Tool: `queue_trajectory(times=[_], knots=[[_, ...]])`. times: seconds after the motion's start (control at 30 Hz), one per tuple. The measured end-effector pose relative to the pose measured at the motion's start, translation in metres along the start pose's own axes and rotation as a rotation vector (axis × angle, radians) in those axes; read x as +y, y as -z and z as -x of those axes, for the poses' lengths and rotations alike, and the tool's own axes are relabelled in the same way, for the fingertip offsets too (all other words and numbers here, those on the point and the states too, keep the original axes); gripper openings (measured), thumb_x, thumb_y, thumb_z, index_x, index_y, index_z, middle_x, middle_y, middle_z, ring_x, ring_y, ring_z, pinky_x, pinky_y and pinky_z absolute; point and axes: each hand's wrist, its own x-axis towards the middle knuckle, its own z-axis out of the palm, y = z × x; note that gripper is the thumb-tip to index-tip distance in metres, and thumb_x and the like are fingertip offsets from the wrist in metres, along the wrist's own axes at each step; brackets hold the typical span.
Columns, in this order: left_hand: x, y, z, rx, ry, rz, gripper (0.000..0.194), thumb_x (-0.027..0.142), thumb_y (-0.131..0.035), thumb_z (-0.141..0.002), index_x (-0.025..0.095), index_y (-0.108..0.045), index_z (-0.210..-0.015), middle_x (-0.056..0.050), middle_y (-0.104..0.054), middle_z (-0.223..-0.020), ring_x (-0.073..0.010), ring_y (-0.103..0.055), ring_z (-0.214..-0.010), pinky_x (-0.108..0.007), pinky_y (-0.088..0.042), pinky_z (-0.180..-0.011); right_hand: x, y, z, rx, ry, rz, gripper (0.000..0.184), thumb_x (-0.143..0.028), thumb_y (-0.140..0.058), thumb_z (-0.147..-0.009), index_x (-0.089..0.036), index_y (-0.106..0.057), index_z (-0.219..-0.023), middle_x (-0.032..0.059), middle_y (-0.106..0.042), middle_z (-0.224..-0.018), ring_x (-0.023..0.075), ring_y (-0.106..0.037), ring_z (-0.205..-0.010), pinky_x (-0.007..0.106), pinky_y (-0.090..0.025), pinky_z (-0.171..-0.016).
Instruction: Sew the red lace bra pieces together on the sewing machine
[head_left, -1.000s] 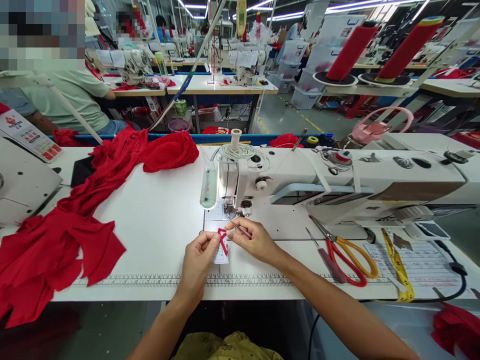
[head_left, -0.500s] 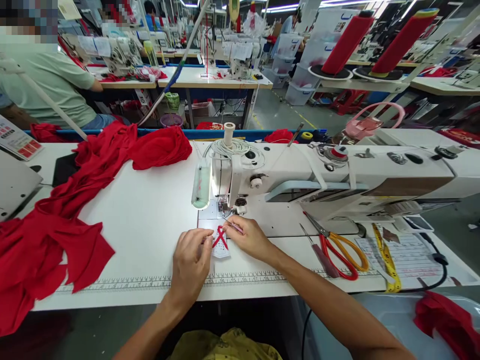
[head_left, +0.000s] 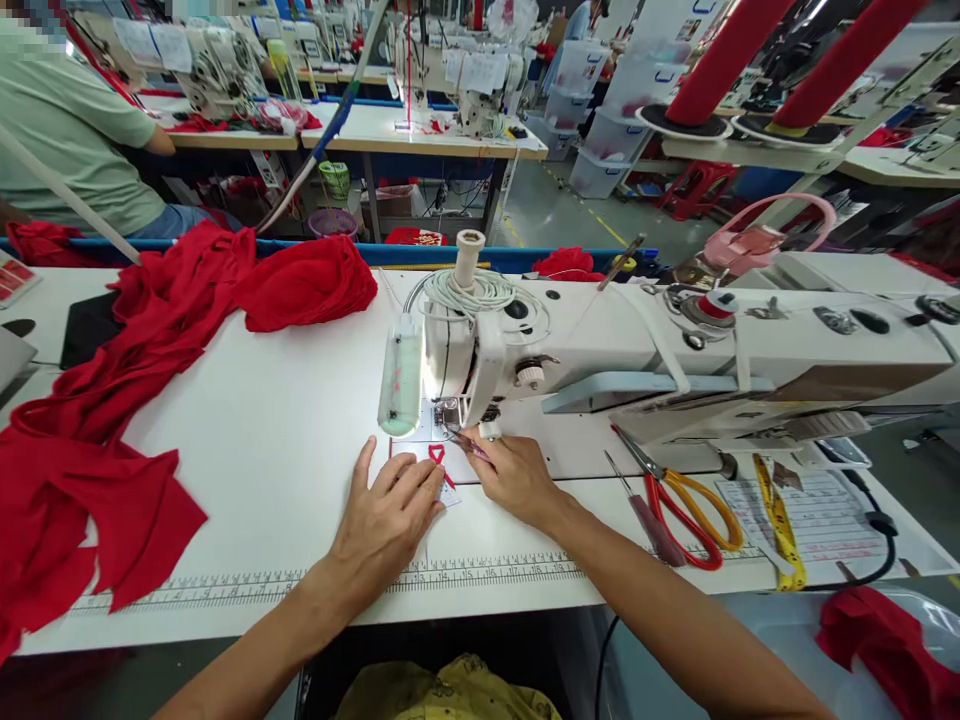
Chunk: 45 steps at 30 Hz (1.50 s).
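My left hand lies flat with spread fingers on a small white label carrying a red ribbon loop, just in front of the presser foot of the white sewing machine. My right hand is closed in a pinch on a thin pink-tipped tool, whose tip points at the ribbon beside the needle area. Both hands rest on the white table.
Red fabric pieces sprawl over the table's left side. Orange-handled scissors, a red-handled tool and a yellow tape measure lie to the right. A person in a green shirt sits at the far left. More red cloth is at bottom right.
The label with the ribbon has slid forward to the presser foot. My left hand went from pinching it to lying flat on it; my right hand followed with the tool.
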Motion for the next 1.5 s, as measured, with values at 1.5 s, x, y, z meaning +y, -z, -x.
queue_trajectory(times=[1.5], knots=[[-0.038,0.003,-0.01,-0.108,-0.127,0.028,0.03,0.013,-0.049,-0.098,0.019,-0.065,-0.123,-0.012,-0.07,-0.125,-0.0314,-0.058,-0.126,-0.074,-0.027,-0.109,-0.013,-0.001,-0.002,0.107,0.333,0.386,0.041,-0.007,-0.05,-0.093,-0.018,-0.062,-0.131,0.0043,-0.06,-0.078,0.0191,-0.05,-0.073,0.034,-0.033,-0.074]])
